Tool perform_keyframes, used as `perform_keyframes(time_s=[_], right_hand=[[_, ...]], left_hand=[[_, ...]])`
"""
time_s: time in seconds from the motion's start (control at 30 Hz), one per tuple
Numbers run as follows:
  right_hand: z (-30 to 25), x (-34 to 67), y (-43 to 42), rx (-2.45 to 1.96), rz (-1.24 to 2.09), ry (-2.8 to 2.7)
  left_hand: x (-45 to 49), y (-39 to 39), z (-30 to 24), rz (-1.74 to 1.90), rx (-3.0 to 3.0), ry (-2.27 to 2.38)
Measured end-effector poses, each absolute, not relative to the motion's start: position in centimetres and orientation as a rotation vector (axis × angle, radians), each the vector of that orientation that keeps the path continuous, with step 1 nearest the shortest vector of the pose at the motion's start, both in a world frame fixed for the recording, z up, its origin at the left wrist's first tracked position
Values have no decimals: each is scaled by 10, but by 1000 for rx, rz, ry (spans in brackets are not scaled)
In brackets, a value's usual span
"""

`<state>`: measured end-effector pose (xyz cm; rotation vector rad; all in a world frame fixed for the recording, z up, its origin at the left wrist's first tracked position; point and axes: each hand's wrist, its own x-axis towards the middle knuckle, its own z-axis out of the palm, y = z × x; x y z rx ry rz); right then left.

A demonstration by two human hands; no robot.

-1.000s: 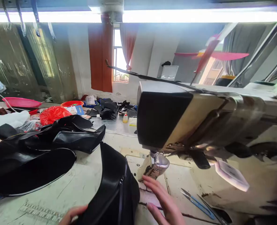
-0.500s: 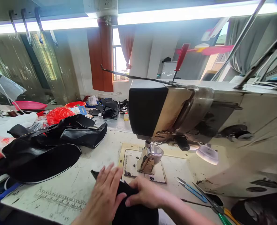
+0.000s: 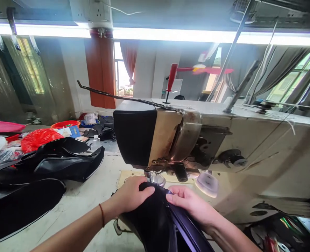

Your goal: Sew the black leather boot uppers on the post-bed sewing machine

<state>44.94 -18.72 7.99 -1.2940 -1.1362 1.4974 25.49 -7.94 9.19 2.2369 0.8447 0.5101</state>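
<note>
A black leather-like piece (image 3: 155, 217) is held up in front of the sewing machine (image 3: 135, 140), its top edge by the presser foot area. On its upper left, my left hand (image 3: 132, 196) grips it, thumb on the near face and the other fingers behind. My right hand (image 3: 188, 203) pinches its upper right edge between thumb and fingers, where a long folded strip with a purplish sheen (image 3: 189, 229) runs down. My hands and the piece cover most of the needle plate. Whether the piece touches the presser foot I cannot tell.
Black panels with pale edging (image 3: 68, 168) lie on the table at left, near a red plastic bag (image 3: 39, 138) and a small clear bottle (image 3: 96, 140). A red-handled screwdriver (image 3: 172, 77) stands on the machine. A lit lamp (image 3: 207, 183) sits beneath the arm.
The view has swung right. The black piece has come up towards the machine. My left hand has gone from lying across it to gripping its edge; my right hand now pinches farther along.
</note>
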Motion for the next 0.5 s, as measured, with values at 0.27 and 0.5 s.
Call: perform_keyframes(time_s=[0.27,0.5], right_hand=[[64,463,-176,-1624,546,-1668],[70,461,-188,-1351,215,-2088]], left_hand=[[258,-40,102,406,2021,740],[255,-34,100,255,1972,858]])
